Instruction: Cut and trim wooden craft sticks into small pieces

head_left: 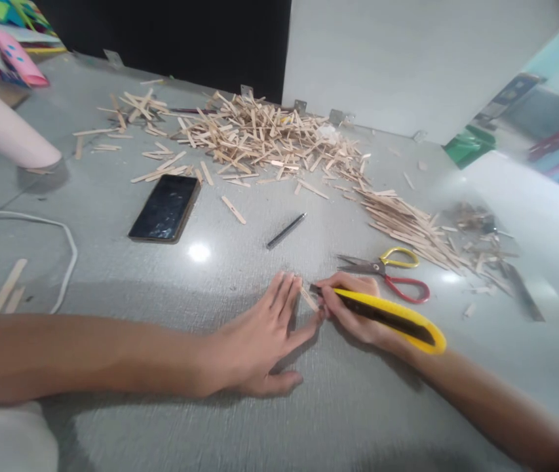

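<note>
Hands (259,341) nearest; scissors (387,272), pen (286,231), phone (165,208) beyond.

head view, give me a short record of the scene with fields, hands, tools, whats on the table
left hand: left hand flat on the table, fingertips pressing a small wooden stick
right hand: right hand gripping a yellow utility knife, its tip at the stick
nearby tools: scissors beside the right hand; black pen beyond the hands
other items: phone lying screen up; white cable at left
stock: large stick pile at the back; neater stick bundle at right
</note>
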`<state>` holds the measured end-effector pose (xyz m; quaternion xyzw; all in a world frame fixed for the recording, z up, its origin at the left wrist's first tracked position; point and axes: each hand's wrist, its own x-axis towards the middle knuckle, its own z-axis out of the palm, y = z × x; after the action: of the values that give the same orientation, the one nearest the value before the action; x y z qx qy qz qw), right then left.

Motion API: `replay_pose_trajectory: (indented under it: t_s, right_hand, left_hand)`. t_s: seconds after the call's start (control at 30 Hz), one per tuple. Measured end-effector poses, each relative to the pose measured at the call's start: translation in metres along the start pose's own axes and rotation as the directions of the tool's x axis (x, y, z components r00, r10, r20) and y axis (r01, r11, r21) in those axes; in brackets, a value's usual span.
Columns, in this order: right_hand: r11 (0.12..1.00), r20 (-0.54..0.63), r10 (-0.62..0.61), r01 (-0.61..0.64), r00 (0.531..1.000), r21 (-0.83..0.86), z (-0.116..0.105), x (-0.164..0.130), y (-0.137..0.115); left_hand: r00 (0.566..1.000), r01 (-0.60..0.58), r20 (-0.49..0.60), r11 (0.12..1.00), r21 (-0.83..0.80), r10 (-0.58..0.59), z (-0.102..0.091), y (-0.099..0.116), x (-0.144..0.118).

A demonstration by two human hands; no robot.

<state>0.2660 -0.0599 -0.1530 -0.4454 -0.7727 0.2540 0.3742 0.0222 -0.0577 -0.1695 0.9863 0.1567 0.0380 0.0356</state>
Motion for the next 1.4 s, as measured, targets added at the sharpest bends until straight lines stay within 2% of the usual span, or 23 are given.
replay_pose_trajectory:
  t_s: [0.2, 0.47, 0.83, 1.17, 1.4]
  right_hand:
    - [1.000, -0.006, -0.017, 0.017, 1.000, -0.012, 0.0049, 0.0017, 0.0034]
    - [1.000, 0.003, 0.024, -0.024, 1.000, 0.013, 0.0043, 0.0042, -0.0012]
    - [1.000, 0.041, 0.009, -0.010, 0.999, 0.014, 0.0049, 0.0030, 0.0018]
    - [1.000, 0.109, -0.008, 0.006, 0.994, 0.018, 0.0041, 0.0039, 0.0038]
    - [1.000, 0.143, -0.015, 0.011, 0.990, 0.029, 0.0043, 0.0038, 0.0054]
  left_hand:
    - [1.000, 0.002, 0.006, 1.000, 0.010, -0.002, -0.0096, -0.0007, 0.0015]
    - [0.999, 0.013, -0.043, 1.000, 0.027, -0.012, -0.0047, 0.0021, -0.0005]
    - [1.000, -0.005, -0.021, 1.000, 0.024, 0.005, -0.0105, 0.0009, 0.0005]
    - [1.000, 0.025, -0.012, 0.999, -0.023, -0.025, -0.0012, 0.0016, 0.0007]
    - [0.999, 0.026, 0.020, 0.999, -0.039, -0.026, -0.0054, 0.0004, 0.0021]
